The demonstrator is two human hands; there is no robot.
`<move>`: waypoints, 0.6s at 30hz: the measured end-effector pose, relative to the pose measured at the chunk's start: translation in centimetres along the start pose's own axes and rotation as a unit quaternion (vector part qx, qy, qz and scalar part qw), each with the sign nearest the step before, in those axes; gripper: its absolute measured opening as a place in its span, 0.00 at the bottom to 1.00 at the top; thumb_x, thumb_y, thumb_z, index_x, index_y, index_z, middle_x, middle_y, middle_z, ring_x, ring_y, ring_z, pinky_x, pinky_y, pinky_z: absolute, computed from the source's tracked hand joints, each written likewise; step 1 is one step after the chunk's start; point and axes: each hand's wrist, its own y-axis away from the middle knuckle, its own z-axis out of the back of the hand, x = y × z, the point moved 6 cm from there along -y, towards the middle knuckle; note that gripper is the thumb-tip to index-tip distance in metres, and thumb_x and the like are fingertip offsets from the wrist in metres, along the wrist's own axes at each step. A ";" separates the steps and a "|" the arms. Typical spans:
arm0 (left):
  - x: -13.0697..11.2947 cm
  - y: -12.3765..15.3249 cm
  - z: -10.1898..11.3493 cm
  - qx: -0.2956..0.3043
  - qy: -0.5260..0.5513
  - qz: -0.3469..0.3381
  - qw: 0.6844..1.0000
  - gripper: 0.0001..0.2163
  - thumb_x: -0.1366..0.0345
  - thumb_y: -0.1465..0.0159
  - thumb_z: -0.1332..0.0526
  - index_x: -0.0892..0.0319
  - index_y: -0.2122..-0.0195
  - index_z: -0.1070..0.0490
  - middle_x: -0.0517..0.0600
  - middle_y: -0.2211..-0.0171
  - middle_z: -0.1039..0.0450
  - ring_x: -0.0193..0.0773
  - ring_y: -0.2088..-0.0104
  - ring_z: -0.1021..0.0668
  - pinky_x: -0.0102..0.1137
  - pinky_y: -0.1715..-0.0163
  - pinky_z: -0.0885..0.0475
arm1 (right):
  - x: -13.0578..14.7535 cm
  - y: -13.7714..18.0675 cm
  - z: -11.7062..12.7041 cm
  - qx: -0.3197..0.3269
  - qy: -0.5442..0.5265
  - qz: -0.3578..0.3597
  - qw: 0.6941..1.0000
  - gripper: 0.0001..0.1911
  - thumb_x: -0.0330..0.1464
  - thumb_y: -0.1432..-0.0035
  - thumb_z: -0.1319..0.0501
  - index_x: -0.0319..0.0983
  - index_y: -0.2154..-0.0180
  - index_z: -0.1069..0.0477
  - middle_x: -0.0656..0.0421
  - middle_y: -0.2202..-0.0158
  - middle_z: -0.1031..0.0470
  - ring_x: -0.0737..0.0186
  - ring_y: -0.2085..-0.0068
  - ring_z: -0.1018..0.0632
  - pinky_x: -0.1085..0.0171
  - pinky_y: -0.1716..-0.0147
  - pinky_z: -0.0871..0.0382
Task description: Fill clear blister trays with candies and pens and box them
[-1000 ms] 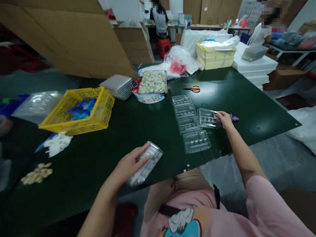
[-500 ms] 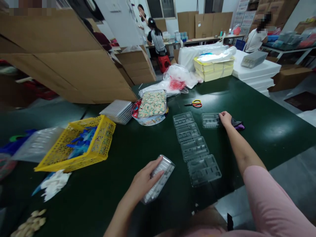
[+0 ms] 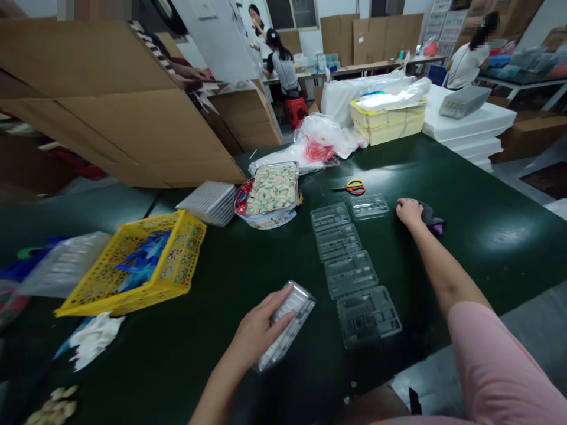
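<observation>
five clear trays, one scissors, one basket

Green table with trays, basket

- I read the scene as moderately lit from overhead indoor fixtures, brightest at the upper centre of the frame.
- I see soft glare patches on the green table: one at right centre, one near the scissors.
- The clear trays at centre carry faint specular highlights.
- Shadows are weak and diffuse, and the lower left corner falls dim.
- Wide-angle distortion bends straight edges towards the frame borders.
- Left-edge and lower-right detail is soft and smeared.
</observation>
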 end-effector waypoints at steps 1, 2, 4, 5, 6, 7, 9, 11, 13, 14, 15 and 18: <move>0.0 -0.1 0.0 0.000 0.000 0.001 1.000 0.26 0.54 0.34 0.45 0.47 0.35 0.42 0.48 0.40 0.34 0.43 0.44 0.27 0.35 0.45 0.33 | -0.8 0.8 0.1 0.008 0.033 0.014 0.999 0.18 0.34 0.40 0.44 0.42 0.49 0.27 0.49 0.42 0.31 0.44 0.41 0.36 0.41 0.44 0.43; -0.1 -0.1 0.0 0.000 0.001 0.001 1.000 0.26 0.53 0.34 0.45 0.47 0.35 0.42 0.48 0.40 0.34 0.43 0.45 0.27 0.35 0.45 0.33 | -1.4 1.5 0.2 0.018 0.067 0.037 0.997 0.17 0.36 0.40 0.44 0.43 0.49 0.27 0.49 0.41 0.33 0.43 0.41 0.37 0.41 0.45 0.42; -0.2 -0.2 0.1 0.000 0.002 -0.001 1.000 0.26 0.53 0.34 0.45 0.48 0.35 0.42 0.49 0.40 0.34 0.43 0.45 0.27 0.35 0.45 0.33 | -2.1 2.6 0.4 0.037 0.113 0.087 0.989 0.15 0.36 0.38 0.44 0.42 0.51 0.27 0.49 0.44 0.31 0.48 0.45 0.33 0.49 0.48 0.38; -0.2 -0.2 0.1 0.001 0.002 -0.001 1.000 0.27 0.53 0.34 0.46 0.49 0.35 0.43 0.49 0.40 0.33 0.43 0.45 0.27 0.35 0.45 0.33 | -2.3 3.0 0.7 0.040 0.120 0.103 0.987 0.14 0.34 0.37 0.46 0.41 0.54 0.26 0.49 0.48 0.29 0.52 0.49 0.31 0.54 0.50 0.37; -0.2 -0.2 0.1 0.002 0.001 0.000 1.000 0.27 0.52 0.35 0.46 0.49 0.35 0.43 0.49 0.40 0.33 0.43 0.45 0.27 0.35 0.45 0.33 | -2.5 3.3 1.2 0.038 0.122 0.112 0.985 0.13 0.32 0.37 0.47 0.40 0.56 0.25 0.50 0.51 0.28 0.55 0.51 0.30 0.58 0.52 0.36; -0.1 -0.2 0.1 0.002 -0.001 0.002 1.000 0.27 0.52 0.35 0.46 0.49 0.35 0.43 0.49 0.40 0.33 0.43 0.45 0.27 0.35 0.45 0.33 | -2.7 3.6 1.9 0.031 0.121 0.114 0.986 0.14 0.30 0.37 0.48 0.39 0.56 0.26 0.50 0.53 0.28 0.56 0.53 0.30 0.58 0.52 0.37; -0.1 -0.2 0.0 0.002 -0.005 0.006 1.000 0.27 0.52 0.35 0.46 0.49 0.34 0.43 0.49 0.40 0.33 0.43 0.45 0.27 0.35 0.45 0.33 | -3.4 4.3 3.6 -0.005 0.134 0.097 0.986 0.14 0.31 0.37 0.46 0.40 0.52 0.28 0.49 0.48 0.30 0.52 0.49 0.33 0.54 0.49 0.40; -0.1 0.0 -0.1 -0.002 -0.007 0.010 1.000 0.28 0.51 0.35 0.46 0.48 0.34 0.44 0.49 0.40 0.33 0.43 0.45 0.27 0.35 0.45 0.34 | -5.0 5.4 5.0 -0.034 0.159 0.042 0.986 0.17 0.38 0.39 0.42 0.42 0.49 0.29 0.48 0.42 0.35 0.43 0.43 0.38 0.45 0.47 0.44; -0.3 0.3 -0.3 -0.005 -0.011 0.013 1.000 0.28 0.51 0.35 0.47 0.48 0.34 0.44 0.49 0.40 0.34 0.43 0.44 0.28 0.35 0.44 0.35 | -7.6 6.9 5.7 -0.032 0.172 -0.048 0.983 0.20 0.44 0.39 0.43 0.43 0.49 0.29 0.47 0.42 0.35 0.38 0.43 0.37 0.40 0.50 0.43; -0.4 0.4 -0.4 -0.004 -0.014 0.017 1.000 0.28 0.51 0.35 0.47 0.48 0.34 0.44 0.49 0.40 0.34 0.43 0.44 0.28 0.35 0.44 0.36 | -8.9 7.6 5.7 -0.023 0.167 -0.083 0.982 0.21 0.46 0.39 0.45 0.43 0.50 0.28 0.46 0.45 0.33 0.39 0.46 0.34 0.41 0.52 0.41; -0.6 0.5 -0.4 -0.003 -0.020 0.020 1.000 0.28 0.51 0.35 0.47 0.48 0.34 0.44 0.49 0.40 0.34 0.43 0.44 0.28 0.34 0.44 0.36 | -9.9 8.1 5.6 -0.016 0.159 -0.098 0.982 0.21 0.45 0.37 0.47 0.42 0.50 0.28 0.45 0.48 0.30 0.41 0.49 0.31 0.44 0.55 0.38; -1.2 0.9 -0.4 -0.002 -0.041 0.028 0.999 0.27 0.50 0.34 0.47 0.46 0.34 0.45 0.49 0.40 0.34 0.43 0.44 0.28 0.34 0.45 0.36 | -9.6 8.8 5.0 0.009 0.114 -0.019 0.993 0.18 0.40 0.39 0.46 0.37 0.56 0.26 0.45 0.59 0.26 0.49 0.60 0.26 0.56 0.63 0.34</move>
